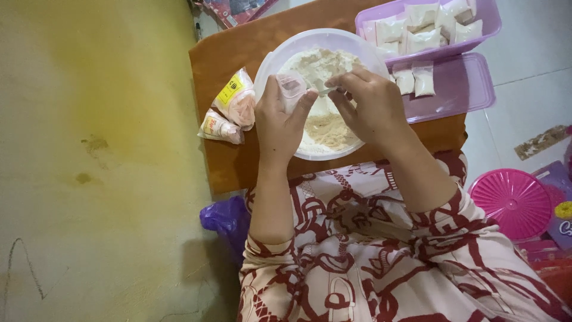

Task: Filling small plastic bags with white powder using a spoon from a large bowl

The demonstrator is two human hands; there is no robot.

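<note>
A white round bowl [271, 59] of pale flour-like powder sits on a brown board [226, 161] on my lap. My left hand [280, 122] holds a small clear plastic pouch [292, 89] over the bowl's near-left side. My right hand [372, 104] pinches a small spoon [329, 90] with its tip at the pouch's mouth. Both hands hover over the powder.
A purple tray [491, 24] of several filled white pouches stands at the back right, on a purple lid [465, 89] bearing two more pouches [415, 80]. Rolled plastic bag packs [232, 107] lie left of the bowl. A pink round lid [515, 203] is on the floor right; yellow wall left.
</note>
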